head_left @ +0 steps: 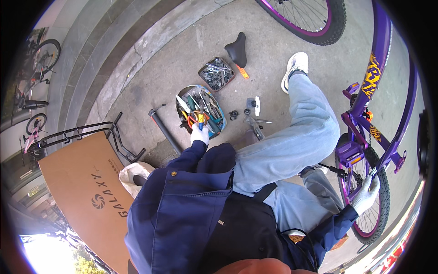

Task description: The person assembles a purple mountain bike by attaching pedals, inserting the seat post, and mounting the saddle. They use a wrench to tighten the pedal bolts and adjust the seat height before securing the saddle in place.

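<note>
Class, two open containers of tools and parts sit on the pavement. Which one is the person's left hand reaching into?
The round tub of hand tools, nearer the person; the left hand is at its rim. The small square tray of metal bits lies farther off, beside the black saddle.

The purple bike [383,91] is cut off at the top edge. The tools in the round tub [200,112] are too small and jumbled to tell apart. The right hand [367,194] hides part of the tire [381,214].

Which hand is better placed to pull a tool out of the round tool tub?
Left. The left hand is already at the tool tub, apparently on an orange-handled tool. The right hand is far off on the purple bike's wheel.
</note>
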Demonstrator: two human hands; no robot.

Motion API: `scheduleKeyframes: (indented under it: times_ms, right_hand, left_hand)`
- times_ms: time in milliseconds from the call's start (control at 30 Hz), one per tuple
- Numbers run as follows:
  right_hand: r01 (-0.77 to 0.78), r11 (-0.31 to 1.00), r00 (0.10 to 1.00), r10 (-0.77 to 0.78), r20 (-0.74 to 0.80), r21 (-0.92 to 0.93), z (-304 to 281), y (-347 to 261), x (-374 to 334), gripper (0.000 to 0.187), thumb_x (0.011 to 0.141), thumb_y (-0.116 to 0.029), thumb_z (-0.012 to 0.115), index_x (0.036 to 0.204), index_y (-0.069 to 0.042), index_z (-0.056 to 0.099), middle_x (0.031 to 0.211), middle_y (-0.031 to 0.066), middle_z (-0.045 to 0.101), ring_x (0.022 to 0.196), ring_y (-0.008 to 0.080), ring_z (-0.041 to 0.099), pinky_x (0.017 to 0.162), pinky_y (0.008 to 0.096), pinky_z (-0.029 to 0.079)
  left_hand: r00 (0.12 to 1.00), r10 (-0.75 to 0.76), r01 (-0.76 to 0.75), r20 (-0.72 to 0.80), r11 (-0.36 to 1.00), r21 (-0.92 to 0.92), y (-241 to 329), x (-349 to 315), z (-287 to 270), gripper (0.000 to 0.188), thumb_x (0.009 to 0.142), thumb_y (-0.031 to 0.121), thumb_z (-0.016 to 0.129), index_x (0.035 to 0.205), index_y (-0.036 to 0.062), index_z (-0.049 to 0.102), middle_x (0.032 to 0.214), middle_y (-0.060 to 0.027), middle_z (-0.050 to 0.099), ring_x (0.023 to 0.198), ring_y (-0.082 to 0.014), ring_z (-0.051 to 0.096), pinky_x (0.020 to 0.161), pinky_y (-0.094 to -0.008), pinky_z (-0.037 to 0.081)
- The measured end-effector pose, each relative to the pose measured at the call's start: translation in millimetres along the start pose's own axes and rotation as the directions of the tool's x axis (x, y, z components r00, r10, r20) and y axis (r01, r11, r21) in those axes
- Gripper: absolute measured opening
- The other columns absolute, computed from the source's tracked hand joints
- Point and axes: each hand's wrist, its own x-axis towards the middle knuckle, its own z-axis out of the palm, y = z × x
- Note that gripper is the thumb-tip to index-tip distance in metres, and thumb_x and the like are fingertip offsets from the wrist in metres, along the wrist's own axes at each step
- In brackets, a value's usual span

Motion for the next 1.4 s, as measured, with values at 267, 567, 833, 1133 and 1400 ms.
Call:
scheduleKeyframes:
  times_ms: [267, 567, 833, 1133, 1400]
  right_hand:
    - [-0.008, 0.998, 1.0, 0.007, 0.008, 0.061, 1, -1, -2, 0.046, 0.109, -0.03, 0.073, 0.145, -0.001, 0.067, 0.133, 0.0148, 0.075, 0.119, 0.0223, 0.072, 0.107, 0.0358, 0.054]
    - [0.031, 0.999, 0.999, -0.032, -0.014, -0.036, -1, -10, -5, 0.045, 0.11, -0.03, 0.07, 0.145, -0.002, 0.067, 0.131, 0.0142, 0.076, 0.117, 0.0222, 0.073, 0.105, 0.0356, 0.054]
    - [0.058, 0.995, 0.998, -0.059, -0.007, -0.084, -1, -8, -1, 0.045, 0.11, -0.03, 0.071, 0.145, -0.003, 0.067, 0.128, 0.0131, 0.076, 0.112, 0.0208, 0.073, 0.101, 0.0347, 0.056]
    - [0.058, 0.998, 0.998, -0.058, -0.006, -0.003, 3, 0, 0, 0.043, 0.109, -0.025, 0.072, 0.144, 0.0, 0.067, 0.127, 0.013, 0.076, 0.11, 0.0197, 0.073, 0.097, 0.0333, 0.058]
    - [0.061, 0.995, 0.998, -0.061, -0.001, -0.077, 1, -1, 1, 0.045, 0.11, -0.03, 0.071, 0.145, -0.003, 0.067, 0.13, 0.0133, 0.076, 0.113, 0.0215, 0.074, 0.101, 0.0346, 0.057]
  left_hand:
    - [0.95, 0.259, -0.265, 0.175, 0.964, 0.009, 99, 22, 55, 0.057, 0.102, 0.029, 0.07, 0.147, -0.0008, 0.054, 0.123, -0.0299, 0.072, 0.115, -0.0443, 0.073, 0.102, -0.0488, 0.056]
    - [0.818, 0.574, -0.567, -0.035, 0.815, 0.123, 132, 30, 51, 0.06, 0.091, 0.02, 0.082, 0.144, 0.003, 0.06, 0.135, -0.0253, 0.065, 0.13, -0.0438, 0.061, 0.115, -0.0501, 0.049]
    - [0.999, 0.011, -0.011, 0.035, 1.0, 0.007, -13, 0, 34, 0.026, 0.087, 0.014, 0.076, 0.107, -0.0016, 0.079, 0.098, -0.0249, 0.079, 0.094, -0.039, 0.078, 0.09, -0.0466, 0.062]
    - [0.999, 0.04, -0.041, 0.01, 0.976, 0.213, -53, 9, 24, 0.03, 0.087, 0.015, 0.073, 0.111, -0.0014, 0.08, 0.114, -0.0285, 0.075, 0.112, -0.0423, 0.072, 0.104, -0.0474, 0.057]
    - [0.995, 0.027, -0.008, -0.094, 0.981, 0.194, -52, 1, 29, 0.045, 0.088, 0.007, 0.068, 0.132, -0.0026, 0.07, 0.136, -0.0291, 0.065, 0.121, -0.0459, 0.066, 0.11, -0.0481, 0.053]
